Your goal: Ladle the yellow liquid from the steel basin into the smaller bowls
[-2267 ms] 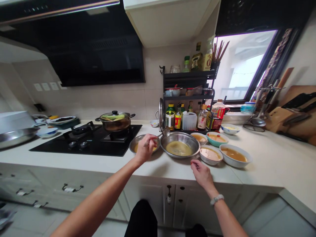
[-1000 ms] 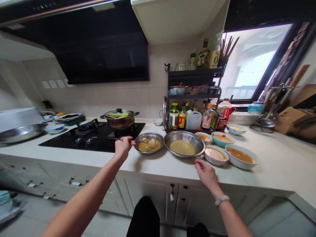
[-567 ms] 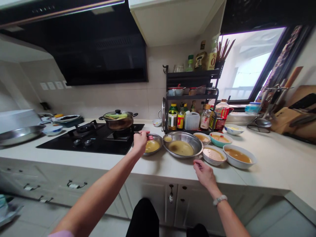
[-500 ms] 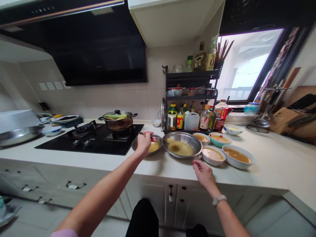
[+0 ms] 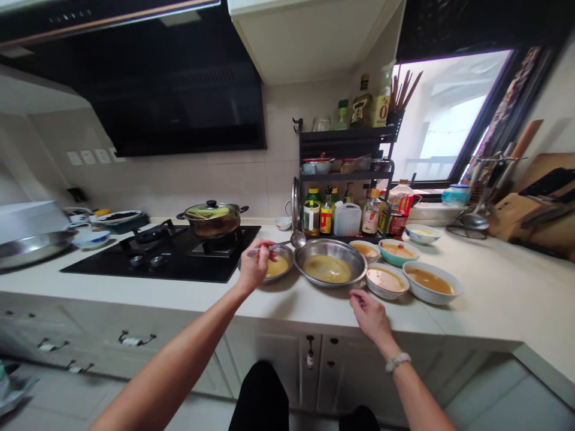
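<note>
My left hand is closed round the handle of a metal spoon. The spoon's bowl is raised over the gap between two metal bowls, near the rim of the wider one. That wide steel bowl contains a thin yellowish liquid. Below my left hand is the smaller metal bowl, partly covered by the hand, with yellow liquid inside. My right hand hovers by the counter's front edge, in front of the steel bowl, its fingers curled together. Whatever may be between those fingertips is hidden.
To the right stand a white bowl of brown liquid, a patterned bowl of pale liquid and a teal bowl. A lidded pot sits on the black stove. Behind is a rack of bottles.
My left hand has moved slightly left, and the spoon's bowl has risen out of the wide steel bowl. A dark patch in its liquid is gone. My right hand stays nearly still.
</note>
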{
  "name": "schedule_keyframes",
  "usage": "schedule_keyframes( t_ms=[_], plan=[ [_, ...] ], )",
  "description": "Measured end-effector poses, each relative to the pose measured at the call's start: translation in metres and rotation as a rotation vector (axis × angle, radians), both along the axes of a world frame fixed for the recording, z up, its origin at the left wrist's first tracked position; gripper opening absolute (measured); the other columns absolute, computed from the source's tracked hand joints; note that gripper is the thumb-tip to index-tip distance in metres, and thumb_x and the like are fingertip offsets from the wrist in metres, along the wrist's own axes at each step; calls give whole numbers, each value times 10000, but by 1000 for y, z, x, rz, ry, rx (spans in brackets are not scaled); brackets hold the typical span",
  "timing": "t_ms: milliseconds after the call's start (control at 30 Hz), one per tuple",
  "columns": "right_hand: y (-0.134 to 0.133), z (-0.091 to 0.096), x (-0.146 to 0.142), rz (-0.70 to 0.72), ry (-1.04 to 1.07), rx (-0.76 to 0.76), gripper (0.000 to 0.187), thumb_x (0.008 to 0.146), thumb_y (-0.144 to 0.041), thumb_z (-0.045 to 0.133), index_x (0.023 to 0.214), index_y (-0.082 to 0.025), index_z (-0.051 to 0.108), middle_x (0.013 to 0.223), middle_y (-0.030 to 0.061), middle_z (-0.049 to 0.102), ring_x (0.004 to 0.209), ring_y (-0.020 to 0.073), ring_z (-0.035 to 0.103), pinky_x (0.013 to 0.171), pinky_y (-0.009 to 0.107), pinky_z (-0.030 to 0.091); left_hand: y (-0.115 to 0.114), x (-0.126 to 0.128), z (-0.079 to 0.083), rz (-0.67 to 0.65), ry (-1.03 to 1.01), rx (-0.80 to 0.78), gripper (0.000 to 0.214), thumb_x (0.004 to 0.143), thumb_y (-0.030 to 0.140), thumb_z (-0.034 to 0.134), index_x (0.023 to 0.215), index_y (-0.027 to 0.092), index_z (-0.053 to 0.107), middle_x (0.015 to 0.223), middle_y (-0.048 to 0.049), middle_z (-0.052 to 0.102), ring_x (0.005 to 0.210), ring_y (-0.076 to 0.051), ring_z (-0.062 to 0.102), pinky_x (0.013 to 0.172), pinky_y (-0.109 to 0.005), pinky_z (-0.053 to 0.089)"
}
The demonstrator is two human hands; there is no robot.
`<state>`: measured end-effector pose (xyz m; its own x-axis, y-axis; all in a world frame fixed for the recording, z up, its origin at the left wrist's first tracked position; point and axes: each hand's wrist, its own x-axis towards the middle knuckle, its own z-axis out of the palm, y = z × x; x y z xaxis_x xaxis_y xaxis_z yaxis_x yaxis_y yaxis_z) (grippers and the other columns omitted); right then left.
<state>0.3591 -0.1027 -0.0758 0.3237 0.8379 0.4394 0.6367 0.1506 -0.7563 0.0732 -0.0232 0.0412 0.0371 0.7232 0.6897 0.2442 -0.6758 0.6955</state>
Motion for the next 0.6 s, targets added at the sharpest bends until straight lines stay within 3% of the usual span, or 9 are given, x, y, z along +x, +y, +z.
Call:
schedule_keyframes(
  t_ms=[100, 267, 433, 600],
  plan=[
    [0, 0, 0, -1, 3, 6, 317, 729, -391, 467, 852, -174, 664, 695, 68, 690, 598, 180, 626, 586, 274, 476, 11, -34, -2, 144, -140, -114, 236, 810, 306, 421, 852, 155, 598, 610, -27, 645, 540, -166, 629, 566, -263, 486],
    [1, 0, 0, -4, 14, 11, 325, 728, -408, 471, 850, -177, 663, 688, 66, 692, 591, 186, 627, 581, 281, 473, 15, -73, -21, 256, -29, -199, 199, 776, 296, 452, 789, 167, 604, 537, -20, 630, 493, -173, 624, 500, -245, 462],
    [0, 0, 0, -2, -6, 7, 310, 734, -400, 472, 853, -187, 663, 691, 62, 693, 597, 186, 627, 589, 284, 474, 14, -77, -39, 245, 42, -212, 170, 749, 268, 460, 755, 182, 607, 522, -19, 632, 492, -174, 625, 509, -246, 470],
    [0, 1, 0, -6, -18, -14, 318, 737, -398, 465, 856, -181, 665, 683, 62, 691, 578, 185, 621, 578, 284, 471, 28, -73, -48, 260, -134, -317, 191, 710, 256, 440, 748, 168, 605, 522, -32, 636, 501, -197, 643, 511, -276, 494]
  ],
)
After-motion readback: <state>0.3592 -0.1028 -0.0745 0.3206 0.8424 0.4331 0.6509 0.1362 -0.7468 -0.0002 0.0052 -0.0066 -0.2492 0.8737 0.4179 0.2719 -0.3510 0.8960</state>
